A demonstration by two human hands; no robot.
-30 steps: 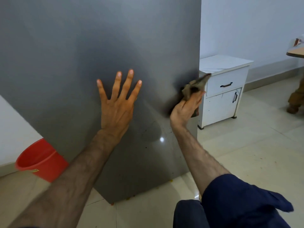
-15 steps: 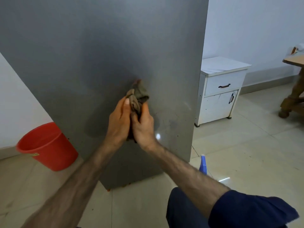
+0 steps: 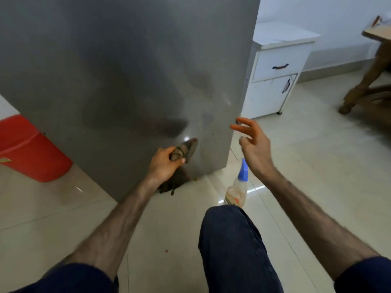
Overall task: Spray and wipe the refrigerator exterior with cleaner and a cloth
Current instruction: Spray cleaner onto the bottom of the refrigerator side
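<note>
The grey refrigerator side panel point(image 3: 127, 70) fills the upper left of the head view. My left hand point(image 3: 164, 163) grips a brown cloth point(image 3: 187, 149) low against the panel, and part of the cloth hangs below the wrist near the floor. My right hand point(image 3: 255, 144) hovers off the panel's right edge, fingers apart, holding nothing. A spray bottle point(image 3: 238, 188) with a blue nozzle stands on the floor just below my right hand, in front of my knee point(image 3: 228, 225).
A red bucket point(image 3: 27, 149) stands on the floor at the left of the refrigerator. A white cabinet point(image 3: 277, 68) stands behind its right edge. A wooden table leg point(image 3: 368, 70) is at the far right. Pale floor tiles point(image 3: 317, 166) stretch to the right.
The cloth passed from my right hand through both hands into my left hand alone. My left hand moved down the panel. My right hand let go and moved right, over the spray bottle.
</note>
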